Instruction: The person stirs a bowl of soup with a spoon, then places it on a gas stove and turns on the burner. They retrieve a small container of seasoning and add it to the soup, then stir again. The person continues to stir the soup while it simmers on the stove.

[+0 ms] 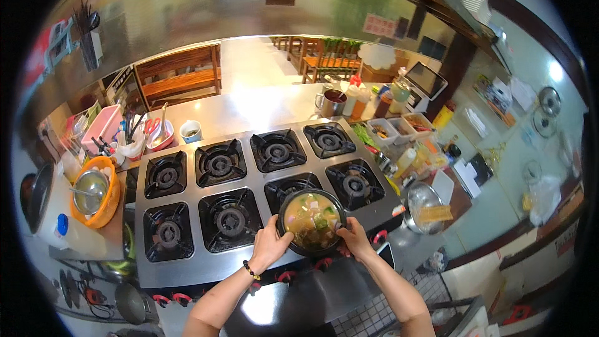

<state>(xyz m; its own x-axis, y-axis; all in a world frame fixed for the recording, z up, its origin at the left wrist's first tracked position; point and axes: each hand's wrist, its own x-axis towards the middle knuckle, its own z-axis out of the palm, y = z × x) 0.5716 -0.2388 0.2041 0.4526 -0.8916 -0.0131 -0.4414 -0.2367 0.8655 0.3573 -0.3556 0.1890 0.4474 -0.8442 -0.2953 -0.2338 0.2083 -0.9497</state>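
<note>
A dark round pot [345, 224] of soup is gripped between both of my hands, over the front edge of a stainless-steel gas stove [187, 274]. My left hand [272, 245] holds its left rim, and a beaded bracelet circles that wrist. On the right rim is my right hand [354, 239], thumb on top. The soup [312, 217] is cloudy orange-brown with green pieces and pale chunks. Just behind the pot, a burner [290, 186] is partly hidden by it. Whether the pot touches the stove cannot be told.
Several burners [231, 222] with black grates show no visible flame. Red knobs [286, 276] line the stove's front. An orange basket [112, 203] with eggs and a metal bowl stands left. Right are ingredient tubs [381, 132], bottles [359, 108] and a steel bowl [412, 203]. A steel pitcher [333, 103] stands behind.
</note>
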